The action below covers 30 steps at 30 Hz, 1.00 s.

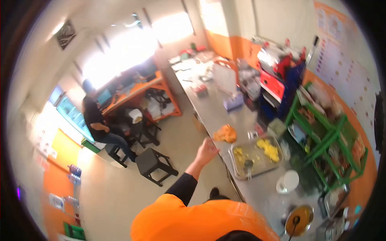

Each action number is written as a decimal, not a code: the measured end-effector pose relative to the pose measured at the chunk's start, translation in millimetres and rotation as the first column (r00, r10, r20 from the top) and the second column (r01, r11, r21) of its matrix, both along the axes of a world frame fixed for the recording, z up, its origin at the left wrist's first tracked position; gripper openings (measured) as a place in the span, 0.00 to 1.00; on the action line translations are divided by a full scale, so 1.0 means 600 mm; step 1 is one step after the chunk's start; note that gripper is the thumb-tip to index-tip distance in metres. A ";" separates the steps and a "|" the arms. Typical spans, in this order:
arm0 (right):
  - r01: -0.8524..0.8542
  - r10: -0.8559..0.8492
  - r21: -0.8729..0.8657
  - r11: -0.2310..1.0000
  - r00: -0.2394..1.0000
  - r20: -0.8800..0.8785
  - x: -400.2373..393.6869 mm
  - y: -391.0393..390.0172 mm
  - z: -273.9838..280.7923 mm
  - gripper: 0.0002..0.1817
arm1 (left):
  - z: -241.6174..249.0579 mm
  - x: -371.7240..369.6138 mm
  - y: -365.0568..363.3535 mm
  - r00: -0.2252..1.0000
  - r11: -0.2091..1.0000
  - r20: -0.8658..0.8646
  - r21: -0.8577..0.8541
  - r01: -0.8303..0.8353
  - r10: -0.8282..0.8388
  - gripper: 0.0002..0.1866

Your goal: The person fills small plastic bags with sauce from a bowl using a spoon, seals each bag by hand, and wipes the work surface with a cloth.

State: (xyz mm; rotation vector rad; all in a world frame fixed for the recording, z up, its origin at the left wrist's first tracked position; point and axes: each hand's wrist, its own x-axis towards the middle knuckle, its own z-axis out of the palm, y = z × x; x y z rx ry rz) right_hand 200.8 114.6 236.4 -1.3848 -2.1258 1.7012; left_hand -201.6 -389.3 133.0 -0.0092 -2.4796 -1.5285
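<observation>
My left hand [208,152] is raised at the near edge of the steel table, its fingers curled inward. Whatever it may hold is hidden. Just beyond the fingers, a crumpled orange cloth [226,133] lies on the tabletop. To the right of the hand is a rectangular metal tray [257,173] with yellow food pieces [268,151] in it, mostly toward its far right side. A spoon [249,164] rests inside the tray. My right hand is out of view.
Beside the tray stand a white tub [290,180] and a pan of orange-brown liquid [300,219]. A green rack [317,148] holds goods along the wall. Black stools [155,162] stand on the floor at left, where another person [95,116] sits near an orange desk [132,94].
</observation>
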 end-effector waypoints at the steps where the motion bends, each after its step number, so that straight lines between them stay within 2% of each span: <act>1: 0.018 -0.020 0.057 0.998 0.999 0.035 0.030 0.023 -0.001 0.17 | 0.064 0.004 0.041 0.994 0.997 -0.098 -0.067 0.042 -0.049 0.31; 2: 0.027 -0.035 0.121 0.992 0.997 0.065 0.061 0.049 -0.001 0.17 | 0.123 0.010 0.079 0.974 0.988 -0.198 -0.130 0.081 -0.106 0.32; 5: 0.016 -0.033 0.313 0.950 0.998 0.050 0.126 0.104 0.033 0.16 | 0.236 0.055 0.177 0.904 0.940 -0.260 -0.069 0.334 -0.340 0.33; 6: 0.023 -0.015 0.361 0.932 1.000 -0.025 0.125 0.101 0.059 0.16 | 0.258 0.073 0.207 0.869 0.912 -0.279 -0.083 0.401 -0.408 0.34; 8: 0.052 0.078 0.404 0.913 0.951 -0.300 0.086 0.062 0.123 0.16 | 0.282 0.103 0.268 0.759 0.824 -0.328 -0.153 0.545 -0.562 0.34; 9: 0.050 0.143 0.383 0.922 0.877 -0.459 0.038 0.012 0.166 0.17 | 0.287 0.118 0.298 0.681 0.763 -0.353 -0.209 0.611 -0.642 0.35; 10: -0.072 0.338 0.431 0.899 0.740 -0.582 -0.005 -0.017 0.174 0.15 | 0.289 0.134 0.326 0.595 0.699 -0.378 -0.265 0.664 -0.709 0.36; 11: -0.205 0.659 0.671 0.713 0.524 -0.540 -0.076 -0.033 0.190 0.13 | 0.290 0.149 0.352 0.537 0.640 -0.361 -0.301 0.707 -0.762 0.36; 12: -0.247 0.655 0.669 0.701 0.595 -0.466 -0.126 -0.095 0.226 0.11 | 0.290 0.166 0.376 0.479 0.582 -0.343 -0.339 0.739 -0.808 0.36; 13: -0.227 0.798 0.857 0.462 0.529 -0.290 -0.177 -0.115 0.208 0.14 | 0.290 0.181 0.393 0.422 0.525 -0.323 -0.381 0.761 -0.847 0.36; 14: -0.154 0.846 0.935 0.319 0.492 -0.207 -0.221 -0.141 0.201 0.13 | 0.289 0.194 0.405 0.395 0.469 -0.261 -0.356 0.808 -0.881 0.38; 16: -0.301 0.853 0.933 0.198 0.521 -0.013 -0.259 -0.157 0.172 0.13 | 0.286 0.211 0.419 0.397 0.472 -0.257 -0.412 0.779 -0.881 0.40; 18: -0.419 0.854 0.889 0.184 0.517 0.067 -0.277 -0.154 0.161 0.11 | 0.277 0.215 0.423 0.413 0.493 -0.269 -0.462 0.737 -0.870 0.43; 19: -0.481 0.858 0.859 0.177 0.504 0.105 -0.284 -0.153 0.152 0.10 | 0.269 0.212 0.425 0.428 0.496 -0.251 -0.434 0.752 -0.868 0.43; 22: -0.378 0.937 0.910 0.170 0.349 -0.030 -0.304 -0.137 0.090 0.11 | 0.253 0.209 0.422 0.451 0.483 -0.175 -0.369 0.794 -0.875 0.44; 25: -0.420 0.920 0.854 0.308 0.359 -0.156 -0.305 -0.134 0.075 0.10 | 0.257 0.209 0.424 0.417 0.433 -0.123 -0.339 0.835 -0.901 0.44; 28: -0.502 0.883 0.841 0.200 0.465 0.067 -0.300 -0.140 0.074 0.08 | 0.251 0.209 0.429 0.402 0.417 -0.114 -0.292 0.861 -0.909 0.44; 30: -0.403 0.867 0.879 0.255 0.498 -0.023 -0.302 -0.140 0.062 0.07 | 0.244 0.206 0.434 0.385 0.398 -0.104 -0.257 0.881 -0.917 0.44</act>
